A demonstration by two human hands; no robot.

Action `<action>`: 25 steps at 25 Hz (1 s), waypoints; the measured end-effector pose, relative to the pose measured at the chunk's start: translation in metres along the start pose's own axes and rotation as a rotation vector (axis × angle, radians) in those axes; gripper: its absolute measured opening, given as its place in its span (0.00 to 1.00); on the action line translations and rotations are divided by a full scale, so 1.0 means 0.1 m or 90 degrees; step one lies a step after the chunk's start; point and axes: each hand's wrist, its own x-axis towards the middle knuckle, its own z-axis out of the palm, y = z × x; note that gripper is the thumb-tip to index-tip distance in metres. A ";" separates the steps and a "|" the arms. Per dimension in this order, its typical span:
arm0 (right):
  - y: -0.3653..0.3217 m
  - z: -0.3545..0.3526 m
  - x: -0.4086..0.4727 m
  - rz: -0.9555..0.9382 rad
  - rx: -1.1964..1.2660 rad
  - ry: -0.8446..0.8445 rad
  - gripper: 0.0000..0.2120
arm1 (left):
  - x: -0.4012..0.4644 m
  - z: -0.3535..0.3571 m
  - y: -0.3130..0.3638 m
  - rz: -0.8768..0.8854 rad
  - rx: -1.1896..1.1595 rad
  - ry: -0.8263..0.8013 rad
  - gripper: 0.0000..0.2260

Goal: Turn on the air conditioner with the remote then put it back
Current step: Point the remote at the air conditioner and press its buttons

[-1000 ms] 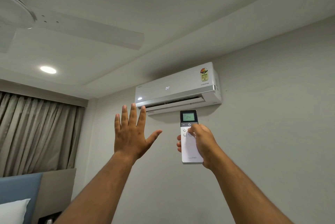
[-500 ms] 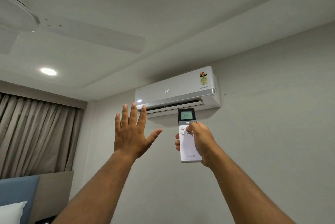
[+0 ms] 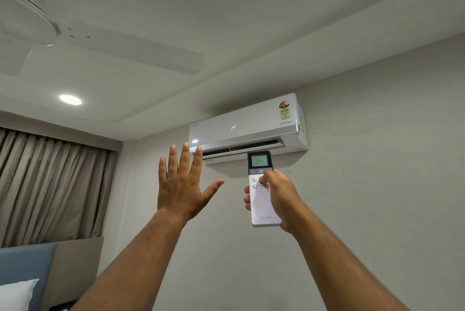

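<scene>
Remote (image 3: 264, 200) below air conditioner (image 3: 247, 125); ceiling fan (image 3: 37, 23) left of both.

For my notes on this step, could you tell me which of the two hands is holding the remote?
The right hand grips the white remote, thumb on its buttons; the left hand is raised, open and empty.

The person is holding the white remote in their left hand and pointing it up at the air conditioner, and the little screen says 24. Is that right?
Not quite. The head view shows the remote in the right hand, not the left. The left hand is empty, open with fingers spread. The rest holds: the remote is white, points up toward the air conditioner, and its screen reads 24.
</scene>
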 end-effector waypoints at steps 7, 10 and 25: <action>0.03 0.02 0.02 -0.002 0.005 -0.001 0.09 | 0.00 0.01 -0.03 0.005 0.010 0.001 0.42; 0.04 0.01 0.01 -0.001 -0.006 0.001 0.08 | 0.00 0.01 -0.03 0.008 0.013 0.002 0.42; 0.08 -0.01 0.03 0.007 -0.007 0.004 0.07 | -0.02 0.01 -0.05 0.005 0.012 0.004 0.42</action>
